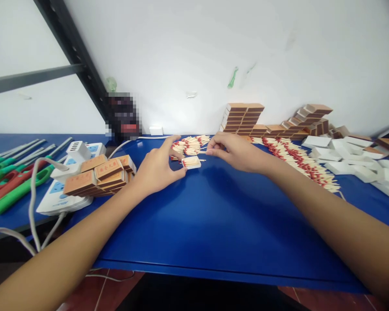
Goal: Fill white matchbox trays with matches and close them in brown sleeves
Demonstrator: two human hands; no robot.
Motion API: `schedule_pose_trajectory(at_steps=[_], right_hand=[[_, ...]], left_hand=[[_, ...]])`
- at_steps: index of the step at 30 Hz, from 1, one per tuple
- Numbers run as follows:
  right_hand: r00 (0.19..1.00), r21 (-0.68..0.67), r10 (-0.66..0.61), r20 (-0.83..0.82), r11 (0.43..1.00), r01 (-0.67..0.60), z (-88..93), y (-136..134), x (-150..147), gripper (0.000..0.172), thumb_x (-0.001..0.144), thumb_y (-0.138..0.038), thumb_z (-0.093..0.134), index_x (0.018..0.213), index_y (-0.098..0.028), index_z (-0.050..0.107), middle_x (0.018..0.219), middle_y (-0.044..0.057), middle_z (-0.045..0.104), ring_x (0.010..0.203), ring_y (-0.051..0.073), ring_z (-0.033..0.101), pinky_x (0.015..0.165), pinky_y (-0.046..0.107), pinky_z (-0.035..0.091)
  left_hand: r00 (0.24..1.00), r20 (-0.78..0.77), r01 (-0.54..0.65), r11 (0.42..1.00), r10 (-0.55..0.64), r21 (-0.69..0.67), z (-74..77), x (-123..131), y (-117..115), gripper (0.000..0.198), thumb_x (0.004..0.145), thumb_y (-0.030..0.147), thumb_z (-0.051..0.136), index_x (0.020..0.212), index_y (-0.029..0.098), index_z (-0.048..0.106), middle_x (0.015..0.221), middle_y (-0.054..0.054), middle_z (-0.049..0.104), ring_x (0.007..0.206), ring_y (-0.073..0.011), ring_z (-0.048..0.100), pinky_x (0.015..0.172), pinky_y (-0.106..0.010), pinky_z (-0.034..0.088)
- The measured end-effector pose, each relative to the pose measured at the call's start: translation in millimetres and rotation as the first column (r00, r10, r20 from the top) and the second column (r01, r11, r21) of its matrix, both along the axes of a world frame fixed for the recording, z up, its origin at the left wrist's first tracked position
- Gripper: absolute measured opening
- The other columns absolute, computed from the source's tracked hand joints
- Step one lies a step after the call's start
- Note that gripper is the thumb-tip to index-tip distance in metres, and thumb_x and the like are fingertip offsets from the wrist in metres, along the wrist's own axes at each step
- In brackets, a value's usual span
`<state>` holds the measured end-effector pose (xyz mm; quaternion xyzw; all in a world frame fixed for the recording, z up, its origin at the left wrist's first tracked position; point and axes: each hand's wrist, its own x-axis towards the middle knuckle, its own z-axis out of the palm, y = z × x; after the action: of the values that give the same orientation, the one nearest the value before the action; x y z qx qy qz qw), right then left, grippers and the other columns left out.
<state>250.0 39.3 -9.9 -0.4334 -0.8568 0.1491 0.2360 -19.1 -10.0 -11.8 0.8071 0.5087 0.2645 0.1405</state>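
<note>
A small white matchbox tray (191, 162) with matches lying in it is on the blue table. My left hand (158, 166) curves around its left end, thumb at the near side and a finger behind it. My right hand (231, 151) is closed in a pinch just right of the tray, with matchsticks (202, 152) at its fingertips; how many is too small to tell. Behind the tray lies a loose pile of red-tipped matches (189, 144). A longer heap of matches (294, 162) spreads beside my right forearm.
Closed matchboxes (100, 175) are piled at left by a white power strip (65, 198) with cables. Green and red lighters (22, 185) lie farther left. Stacked matchboxes (241, 119) stand against the wall. White trays (356, 157) are scattered at right on the blue table (214, 233).
</note>
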Motion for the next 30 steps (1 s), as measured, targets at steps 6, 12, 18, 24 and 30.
schedule_pose_trajectory(at_steps=[6, 12, 18, 24, 30], right_hand=[[0.994, 0.000, 0.112, -0.006, 0.994, -0.112, -5.1, -18, -6, 0.017, 0.103, -0.031, 0.064, 0.089, -0.021, 0.067, 0.090, 0.005, 0.067, 0.080, 0.020, 0.057, 0.072, 0.031, 0.039], [0.992, -0.022, 0.123, -0.042, 0.992, -0.124, -14.5, -21, -15, 0.009, 0.101, -0.024, 0.066, 0.094, -0.020, 0.069, 0.093, 0.006, 0.066, 0.084, 0.019, 0.059, 0.075, 0.030, 0.041], [0.996, 0.059, 0.035, -0.085, 0.998, -0.030, -13.8, -17, -12, 0.016, 0.103, -0.026, 0.064, 0.090, -0.019, 0.068, 0.086, 0.005, 0.066, 0.080, 0.019, 0.059, 0.074, 0.032, 0.041], [0.995, 0.034, -0.097, -0.012, 0.995, 0.097, -29.1, -3, -10, 0.008, 0.099, -0.025, 0.070, 0.094, -0.019, 0.072, 0.092, 0.007, 0.068, 0.084, 0.021, 0.061, 0.078, 0.033, 0.044], [0.994, -0.041, -0.075, 0.084, 0.996, 0.079, -35.0, 2, -16, 0.013, 0.103, -0.024, 0.065, 0.091, -0.020, 0.068, 0.098, 0.008, 0.068, 0.088, 0.022, 0.062, 0.080, 0.034, 0.045]], left_hand=[[0.998, 0.043, 0.053, 0.999, -0.052, -0.012, -2.2, 1, -1, 0.086, 0.084, 0.029, 0.079, 0.161, 0.025, 0.043, 0.118, -0.001, 0.084, 0.091, -0.0232, 0.080, 0.093, -0.036, 0.057], [0.995, 0.063, 0.081, 0.996, -0.080, -0.025, 0.3, 1, -3, 0.088, 0.082, 0.030, 0.080, 0.162, 0.026, 0.043, 0.119, -0.001, 0.084, 0.071, -0.0180, 0.075, 0.080, -0.033, 0.057], [0.996, 0.037, 0.079, 0.997, -0.078, -0.009, -0.4, 1, -1, 0.086, 0.084, 0.030, 0.079, 0.162, 0.025, 0.043, 0.118, -0.001, 0.085, 0.077, -0.0189, 0.077, 0.082, -0.033, 0.057], [0.996, -0.008, 0.093, 0.996, -0.093, -0.018, 1.9, -1, 0, 0.088, 0.084, 0.030, 0.078, 0.164, 0.024, 0.041, 0.120, -0.003, 0.084, 0.080, -0.0206, 0.077, 0.081, -0.033, 0.057], [0.974, 0.025, 0.228, 0.967, -0.226, -0.117, -0.7, 3, -4, 0.083, 0.084, 0.029, 0.078, 0.160, 0.026, 0.045, 0.116, 0.000, 0.085, 0.067, -0.0168, 0.072, 0.077, -0.033, 0.055]])
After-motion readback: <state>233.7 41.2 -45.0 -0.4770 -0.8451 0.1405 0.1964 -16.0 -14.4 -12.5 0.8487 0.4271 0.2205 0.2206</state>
